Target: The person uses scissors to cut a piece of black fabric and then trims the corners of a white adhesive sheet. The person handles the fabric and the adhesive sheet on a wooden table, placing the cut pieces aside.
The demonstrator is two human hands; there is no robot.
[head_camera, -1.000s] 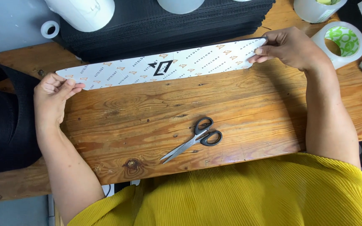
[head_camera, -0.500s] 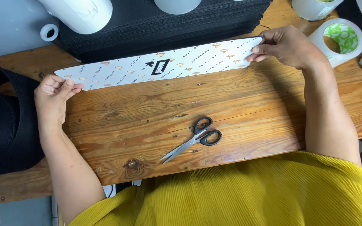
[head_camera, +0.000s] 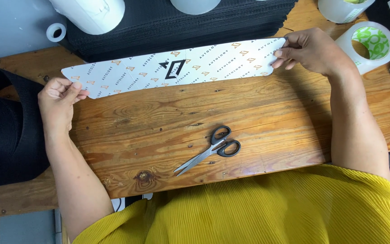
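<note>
A long white strip (head_camera: 177, 68) with rounded ends, printed with small orange marks and a black emblem, stretches across the far side of the wooden board (head_camera: 159, 131). My left hand (head_camera: 58, 97) pinches its left end between thumb and fingers. At the other end my right hand (head_camera: 310, 49) grips the strip's right tip. The strip runs slightly tilted, its right end farther from me. Black-handled scissors (head_camera: 211, 151) lie shut on the board between my arms, untouched.
A stack of black sheets (head_camera: 181, 22) lies beyond the strip. White rolls (head_camera: 91, 11) stand at the back left, with a small white ring (head_camera: 56, 32) beside them. A tape roll with a green core (head_camera: 371, 45) sits at right. Black fabric (head_camera: 5, 131) covers the left.
Both hands have carried the strip a little farther from me, onto the edge of the black stack. The scissors have not moved.
</note>
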